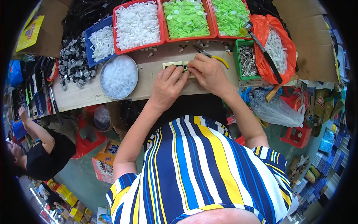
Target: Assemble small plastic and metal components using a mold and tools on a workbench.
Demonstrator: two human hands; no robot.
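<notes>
Both hands, left hand (pixel 167 84) and right hand (pixel 207 72), pinching a small cream strip (pixel 175 65) (on the wooden bench (pixel 85 95))

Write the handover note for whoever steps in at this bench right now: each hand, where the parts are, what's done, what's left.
Left hand: fingertips pressed on the small cream strip at the bench edge.
Right hand: fingers on the same strip's right end; grip hidden.
Parts: white pieces in the red tray, blue tray and round tin; green discs in two red trays; metal pins in the green box; yellow-handled pliers behind the hands.
Done: cannot tell; no finished pile is visible.
Left: the strip is in hand and the trays are full.
</notes>
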